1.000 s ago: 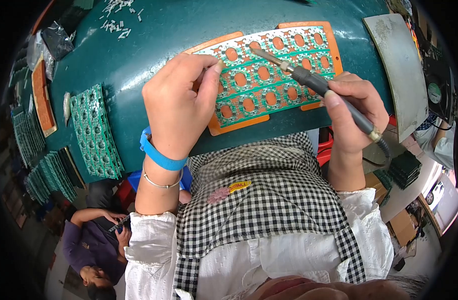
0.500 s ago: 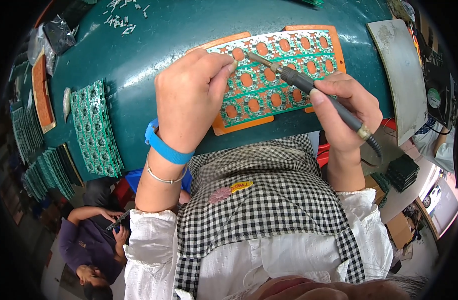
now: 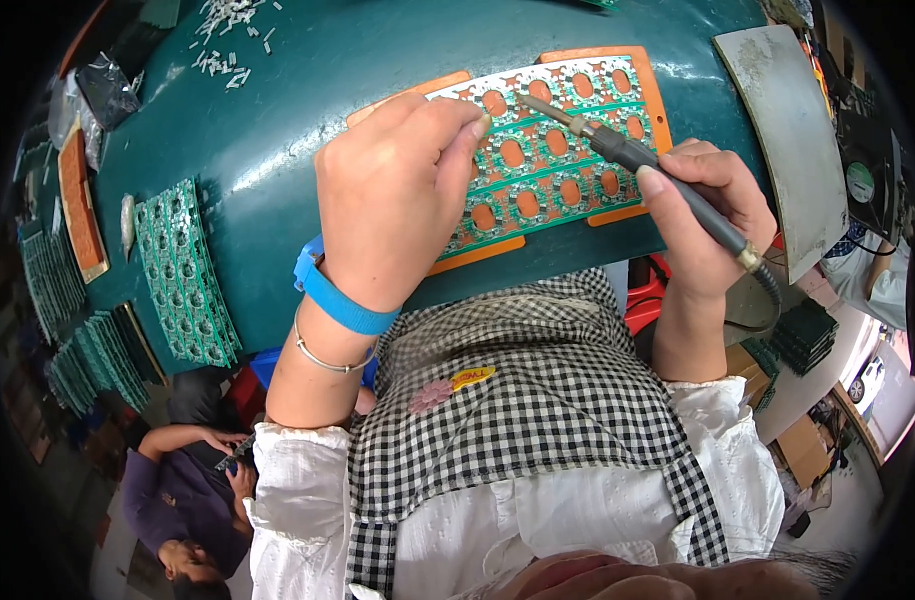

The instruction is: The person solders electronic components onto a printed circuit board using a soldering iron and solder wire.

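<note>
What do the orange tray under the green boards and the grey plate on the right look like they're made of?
The orange tray looks like matte rigid plastic or fibre board: flat, even colour, no shine. The grey plate looks like bare metal, dull and stained, with scuffed patches. Neither can be told for certain.

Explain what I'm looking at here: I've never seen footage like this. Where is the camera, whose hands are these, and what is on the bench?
The camera sits on a person's head and looks down, so the wide lens bends the edges. The forearms rising from the lower edge are that person's own. The right hand grips a soldering iron like a pen, its tip over a green circuit board panel that rests in an orange frame on the teal bench. The left hand rests on the panel, fingers pinched together; whether they hold anything is too small to tell. A blue wristband is on that wrist. More green panels lie at the left, and a grey metal plate at the right. Another person sits at the lower left.
</note>
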Action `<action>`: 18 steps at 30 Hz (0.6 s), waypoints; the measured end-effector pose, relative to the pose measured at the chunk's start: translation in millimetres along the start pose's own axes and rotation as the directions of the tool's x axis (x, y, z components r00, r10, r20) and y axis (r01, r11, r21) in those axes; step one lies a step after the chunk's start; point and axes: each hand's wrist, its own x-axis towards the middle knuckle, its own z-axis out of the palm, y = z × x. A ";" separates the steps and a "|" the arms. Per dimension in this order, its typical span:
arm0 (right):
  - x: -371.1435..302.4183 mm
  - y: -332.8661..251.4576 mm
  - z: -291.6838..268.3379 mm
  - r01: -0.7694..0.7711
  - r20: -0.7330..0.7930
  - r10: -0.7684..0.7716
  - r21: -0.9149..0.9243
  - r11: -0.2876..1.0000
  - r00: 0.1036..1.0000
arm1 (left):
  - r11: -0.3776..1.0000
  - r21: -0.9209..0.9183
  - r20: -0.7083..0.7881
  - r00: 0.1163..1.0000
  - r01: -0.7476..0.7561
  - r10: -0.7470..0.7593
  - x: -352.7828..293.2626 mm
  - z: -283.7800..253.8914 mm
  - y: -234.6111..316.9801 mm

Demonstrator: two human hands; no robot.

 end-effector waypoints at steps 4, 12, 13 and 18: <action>-2.1 4.9 3.1 -0.003 0.016 0.003 -0.045 0.999 1.000 | 0.999 0.035 -0.001 1.000 -0.007 0.007 2.4 4.8 -2.1; -1.6 9.5 1.2 0.032 0.043 -0.029 -0.061 0.998 0.999 | 0.999 0.033 0.043 0.999 0.020 -0.022 4.6 6.0 -1.8; -1.2 9.7 1.4 0.045 0.043 -0.043 -0.056 0.997 0.998 | 0.999 0.046 0.056 0.998 0.030 -0.032 5.2 5.6 -1.3; -1.0 4.4 -2.1 0.044 0.076 -0.038 -0.079 0.996 0.996 | 0.999 0.050 0.058 0.998 -0.006 0.003 3.8 5.9 -1.1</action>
